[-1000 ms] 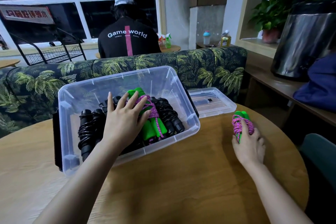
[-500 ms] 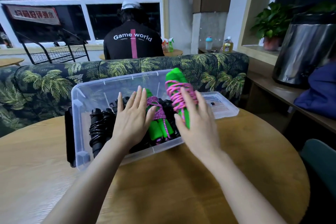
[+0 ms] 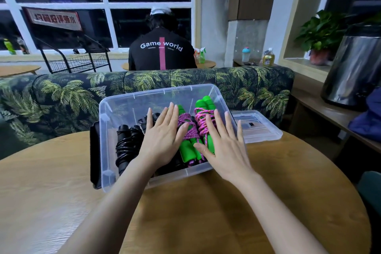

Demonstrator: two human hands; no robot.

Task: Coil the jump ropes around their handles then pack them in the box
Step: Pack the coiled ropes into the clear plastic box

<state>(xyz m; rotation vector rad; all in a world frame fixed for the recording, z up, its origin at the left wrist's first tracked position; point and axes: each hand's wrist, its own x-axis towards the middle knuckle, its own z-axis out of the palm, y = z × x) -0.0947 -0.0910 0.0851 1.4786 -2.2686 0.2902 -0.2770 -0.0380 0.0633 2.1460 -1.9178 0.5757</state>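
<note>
- Your left fingers (image 3: 162,117) are straight and a little apart. They lie flat and hold nothing.
- Your right fingers (image 3: 219,121) are straight and spread wide too. They are not curled round anything.
- Your left hand (image 3: 162,142) rests on top of the black jump ropes (image 3: 125,146) and on the edge of a green jump rope (image 3: 187,150) with purple cord wound round it.
- Your right hand (image 3: 226,150) lies on a second green jump rope (image 3: 203,105) with pink cord wound round its handles. Its green ends stick out past your fingertips.
- The two green jump ropes lie side by side, touching, in the right part of the box (image 3: 115,109). The black ones fill the left part.
- The box is see-through plastic and sits on the round wooden desk (image 3: 206,212).
- Its lid (image 3: 259,128) lies flat on the desk, just beside the box on the right.
- Behind the desk is a sofa (image 3: 61,97) with a leaf pattern.
- A person in a black shirt (image 3: 161,51) sits behind the sofa, back turned to you.
</note>
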